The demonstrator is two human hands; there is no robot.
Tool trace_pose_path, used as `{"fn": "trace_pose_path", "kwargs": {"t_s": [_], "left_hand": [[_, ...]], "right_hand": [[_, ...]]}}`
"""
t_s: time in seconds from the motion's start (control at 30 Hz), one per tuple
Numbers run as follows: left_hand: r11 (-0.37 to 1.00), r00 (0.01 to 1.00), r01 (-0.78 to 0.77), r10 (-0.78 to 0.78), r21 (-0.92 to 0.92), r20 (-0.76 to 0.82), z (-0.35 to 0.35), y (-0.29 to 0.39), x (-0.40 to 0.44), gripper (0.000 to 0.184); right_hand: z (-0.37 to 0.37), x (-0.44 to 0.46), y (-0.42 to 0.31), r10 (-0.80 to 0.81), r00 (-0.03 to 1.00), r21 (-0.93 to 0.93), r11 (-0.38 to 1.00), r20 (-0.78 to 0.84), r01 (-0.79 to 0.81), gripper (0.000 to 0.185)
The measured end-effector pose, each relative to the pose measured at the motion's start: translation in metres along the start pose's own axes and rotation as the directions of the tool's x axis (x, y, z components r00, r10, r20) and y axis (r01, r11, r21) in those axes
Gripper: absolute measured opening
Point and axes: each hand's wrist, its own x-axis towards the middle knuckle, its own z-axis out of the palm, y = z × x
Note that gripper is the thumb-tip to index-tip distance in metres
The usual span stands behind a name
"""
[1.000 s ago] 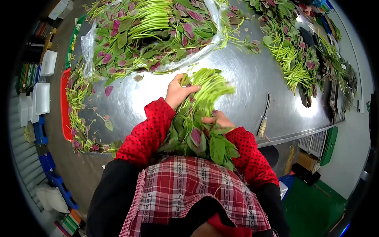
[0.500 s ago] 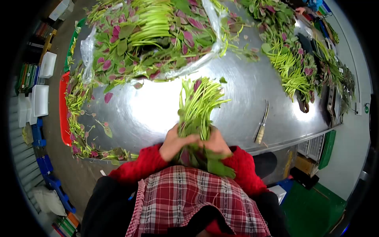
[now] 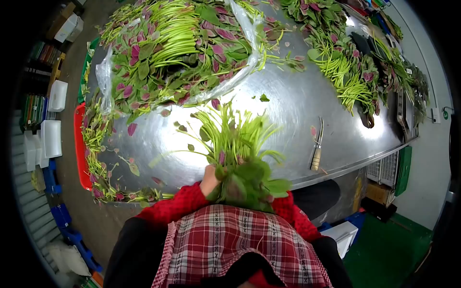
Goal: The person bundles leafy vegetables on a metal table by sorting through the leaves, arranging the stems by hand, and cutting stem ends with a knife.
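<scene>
Close in front of my apron, a bunch of amaranth greens (image 3: 235,137) points its pale stems away from me, fanned out over the steel table. Its green and purple leaves hang toward my body. My left hand (image 3: 210,181) is closed around the left side of the bunch, its fingers partly covered by leaves. Leaves cover nearly all of my right hand (image 3: 270,197) at the bunch's right side, so its fingers do not show. A knife (image 3: 317,156) with a curved blade and pale handle lies to the right on the table.
A large heap of amaranth (image 3: 175,38) lies in clear plastic (image 3: 252,60) at the far left. More bunches (image 3: 343,72) lie at the right. Loose trimmings line the left edge, beside a red crate (image 3: 80,144). The steel table (image 3: 293,120) has a raised front edge.
The stems have spread from a tight bundle into a loose fan. My right hand has gone behind the leaves. A small leaf now lies by the knife, and the view has shifted slightly.
</scene>
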Motion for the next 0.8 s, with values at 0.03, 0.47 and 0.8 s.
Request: {"fn": "trace_pose_path", "kwargs": {"t_s": [0.03,0.47,0.8], "left_hand": [[0.951,0.976,-0.182,0.206,0.250,-0.073,0.004,-0.008,-0.015,0.023],[0.875,0.873,-0.481,0.470,0.064,0.135,0.017,0.029,-0.021,0.023],[0.777,0.874,-0.480,0.383,0.408,0.299,-0.039,-0.025,-0.001,0.029]], "right_hand": [[0.001,-0.003,0.000,0.013,1.000,0.053,0.999,-0.014,-0.013,0.038],[-0.012,0.009,-0.033,0.008,0.994,-0.202,0.979,0.105,0.013,0.035],[-0.012,0.003,0.001,-0.007,0.992,-0.279,0.959,0.124,0.041,0.035]]}}
